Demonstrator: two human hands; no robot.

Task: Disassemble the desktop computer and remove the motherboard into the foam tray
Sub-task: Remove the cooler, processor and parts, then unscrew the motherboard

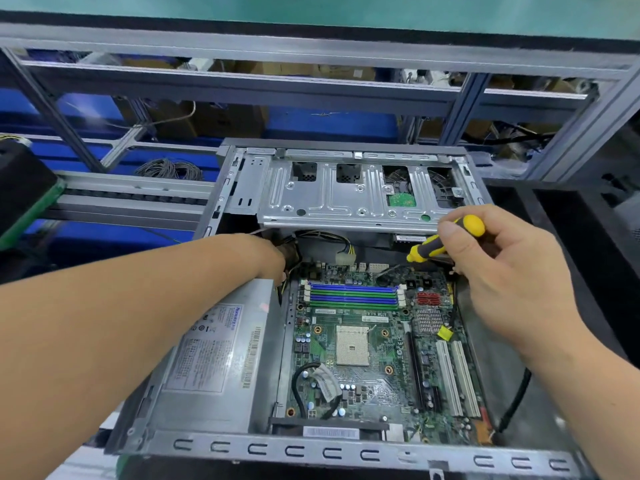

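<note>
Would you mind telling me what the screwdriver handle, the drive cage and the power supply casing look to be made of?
Screwdriver handle: seemingly moulded plastic or rubber, yellow and black, with a matte look; which one is unclear.
Drive cage: stamped sheet metal, probably steel, bare silver with pressed ribs and punched holes.
Power supply casing: dull grey sheet metal with folded edges, carrying a printed paper-like label.

Lighting: bright, even, from overhead; shadows were soft and short. Glare: pale sheen lay on the drive cage (pixel 349 199) at upper centre and on the power supply (pixel 211 358) label at lower left. Focus: the motherboard (pixel 374 344) at centre was sharp. Blur: the frame rails (pixel 242 84) and blue bins (pixel 329 124) across the top were smeared. Distortion: wide-angle; straight edges bowed towards the corners, and the forearms at the lower edges were stretched.
</note>
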